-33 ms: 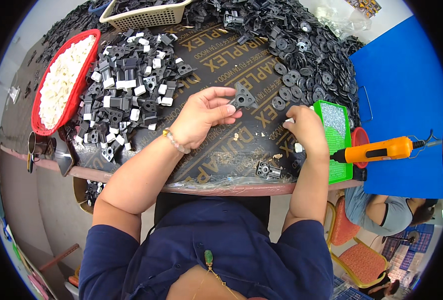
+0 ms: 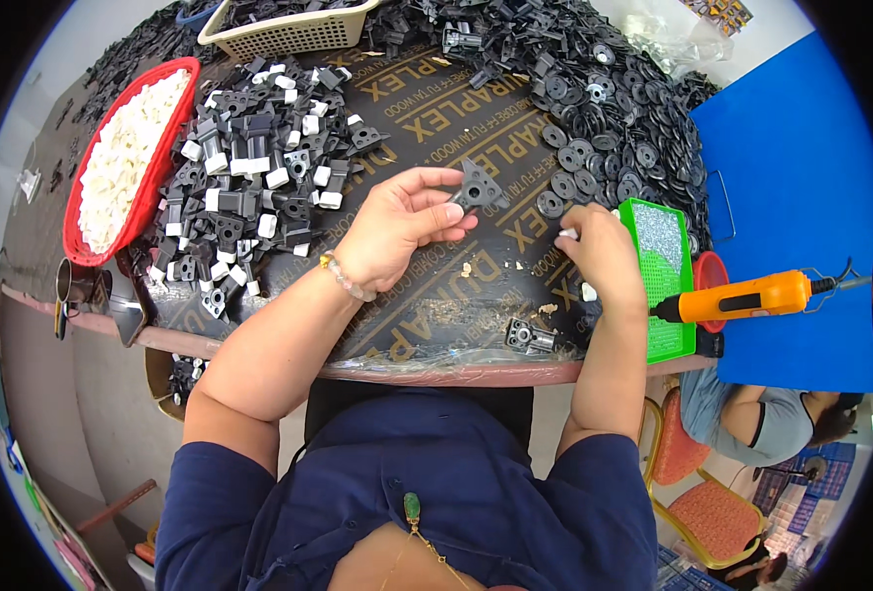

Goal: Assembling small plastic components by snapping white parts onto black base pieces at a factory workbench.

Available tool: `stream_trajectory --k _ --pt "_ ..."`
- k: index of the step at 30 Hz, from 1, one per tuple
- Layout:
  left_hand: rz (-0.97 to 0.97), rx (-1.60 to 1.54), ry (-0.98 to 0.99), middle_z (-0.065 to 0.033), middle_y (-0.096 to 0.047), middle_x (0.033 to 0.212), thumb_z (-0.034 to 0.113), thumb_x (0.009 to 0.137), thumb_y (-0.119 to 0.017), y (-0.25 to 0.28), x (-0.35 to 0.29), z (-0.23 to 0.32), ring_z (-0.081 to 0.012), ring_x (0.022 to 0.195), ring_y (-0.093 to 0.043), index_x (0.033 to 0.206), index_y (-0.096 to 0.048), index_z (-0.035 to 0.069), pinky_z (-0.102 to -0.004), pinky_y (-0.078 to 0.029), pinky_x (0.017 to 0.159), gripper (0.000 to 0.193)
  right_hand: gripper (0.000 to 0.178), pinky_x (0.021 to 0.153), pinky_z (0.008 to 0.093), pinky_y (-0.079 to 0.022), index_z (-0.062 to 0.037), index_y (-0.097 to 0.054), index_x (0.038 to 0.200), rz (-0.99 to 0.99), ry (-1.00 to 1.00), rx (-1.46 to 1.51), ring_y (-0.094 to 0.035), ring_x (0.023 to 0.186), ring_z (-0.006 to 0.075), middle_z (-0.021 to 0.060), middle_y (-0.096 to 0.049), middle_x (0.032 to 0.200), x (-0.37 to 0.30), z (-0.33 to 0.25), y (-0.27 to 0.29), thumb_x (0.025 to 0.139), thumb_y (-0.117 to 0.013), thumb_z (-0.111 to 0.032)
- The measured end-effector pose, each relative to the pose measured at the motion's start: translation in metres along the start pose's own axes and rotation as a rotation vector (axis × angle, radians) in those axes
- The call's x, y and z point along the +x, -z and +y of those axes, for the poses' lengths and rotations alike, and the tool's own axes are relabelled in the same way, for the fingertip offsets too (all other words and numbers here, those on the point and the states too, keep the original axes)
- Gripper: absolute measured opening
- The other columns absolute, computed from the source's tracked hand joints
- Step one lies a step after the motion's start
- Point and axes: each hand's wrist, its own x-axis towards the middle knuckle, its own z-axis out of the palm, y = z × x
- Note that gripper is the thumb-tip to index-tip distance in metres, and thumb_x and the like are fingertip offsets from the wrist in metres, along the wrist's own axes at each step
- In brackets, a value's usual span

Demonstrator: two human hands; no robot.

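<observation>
My left hand point(image 2: 407, 222) is closed on a black triangular plastic bracket point(image 2: 479, 185) with holes in it, pinched between thumb and fingers above the dark table. To its right, my right hand point(image 2: 604, 248) pinches a small white plastic piece point(image 2: 567, 234), mostly covered by the fingers. Another white piece point(image 2: 589, 292) lies on the table beside the right wrist. Near the front edge rests a black part with holes point(image 2: 530, 336). Just right of my right hand stands a green tray point(image 2: 665, 340) with small silvery pieces at its far end.
An orange electric screwdriver point(image 2: 742, 299) reaches over the green tray, with a red round container point(image 2: 709, 271) behind it. Black parts with white ends point(image 2: 259, 148) are heaped at left, by a red basket point(image 2: 70, 241) of white pieces. Black discs point(image 2: 594, 138) pile up at far right.
</observation>
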Motion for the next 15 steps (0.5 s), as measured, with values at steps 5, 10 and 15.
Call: stream_trajectory --k 5,10,15 --pt "0.022 -0.075 -0.07 -0.0165 -0.069 0.11 -0.001 0.093 -0.066 0.008 0.0 0.002 -0.0261 0.099 -0.072 0.137 -0.05 0.002 -0.0307 -0.06 0.084 0.047 0.036 0.073 0.0243 -0.052 0.0003 -0.064 0.118 0.148 0.015 0.675 -0.064 0.083 0.0108 0.0063 -0.064 0.101 0.006 -0.049 -0.008 0.083 -0.065 0.007" --pt "-0.052 -0.213 -0.015 -0.0147 -0.066 0.111 -0.002 0.094 -0.062 0.003 0.0 0.004 -0.0288 0.104 -0.07 0.147 -0.039 0.009 -0.035 -0.061 0.089 0.059 0.027 0.081 0.0271 -0.054 0.0028 -0.066 0.114 0.123 0.146 0.932 -0.064 0.093 0.0151 0.0089 -0.057 0.119 0.001 -0.067 -0.025 0.089 -0.058 0.008" --pt "0.001 -0.144 -0.031 -0.0095 -0.065 0.109 -0.001 0.091 -0.067 0.005 0.002 -0.003 -0.0202 0.098 -0.067 0.142 -0.04 0.01 -0.0318 -0.055 0.086 0.058 0.03 0.084 0.0266 -0.052 0.0018 -0.069 0.118 0.007 0.131 1.102 -0.061 0.101 0.0133 0.0078 -0.058 0.116 -0.001 -0.075 -0.032 0.091 -0.059 0.008"
